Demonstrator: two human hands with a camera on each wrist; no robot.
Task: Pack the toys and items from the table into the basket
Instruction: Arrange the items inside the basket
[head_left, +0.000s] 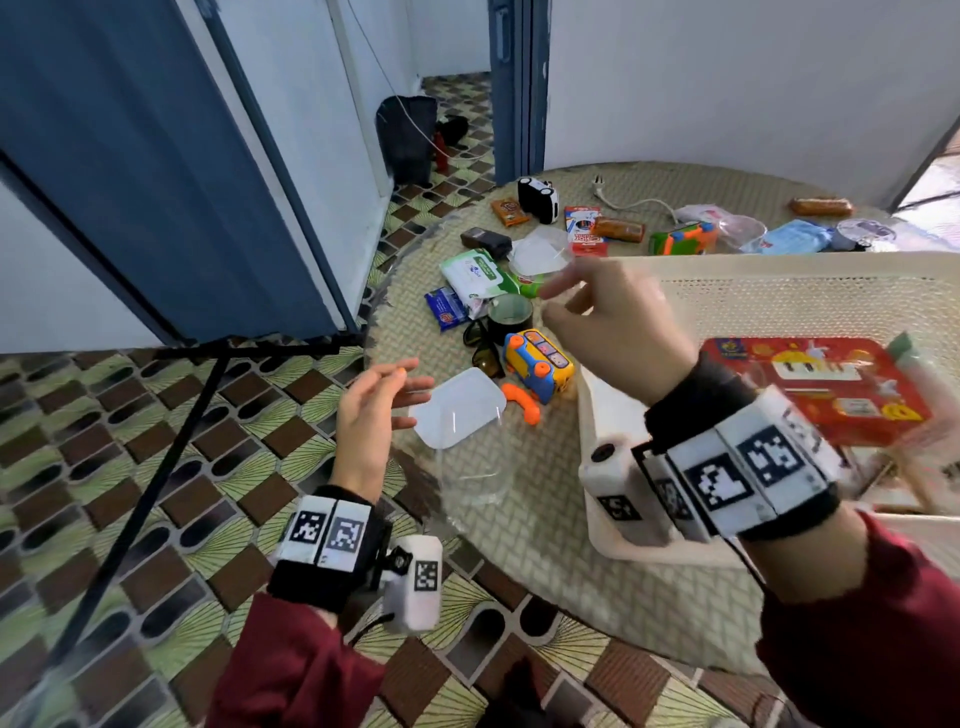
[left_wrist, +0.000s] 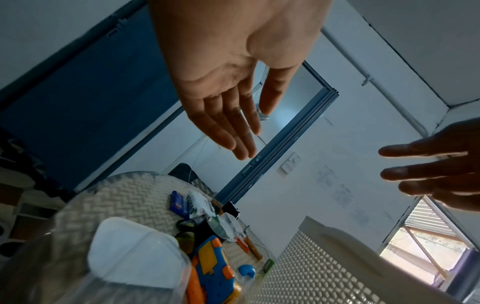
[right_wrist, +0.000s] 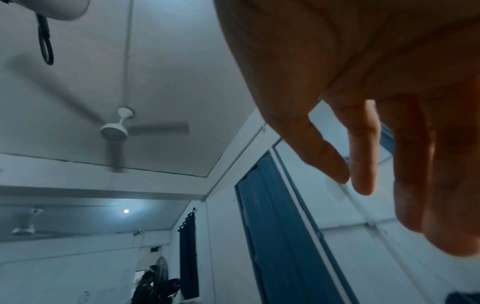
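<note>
Toy phone (head_left: 540, 366): we saw it frame-centre, between both hands, below the right hand (head_left: 618, 325).
Grip: we kept both released; left hand (head_left: 371, 415) too.

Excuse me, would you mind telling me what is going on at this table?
A person is packing items from a table into a cream basket. Both hands are empty: the left hand is open beside a clear lidded container, and the right hand is raised above a toy phone. A red package is already in the basket; most items remain out.
</note>
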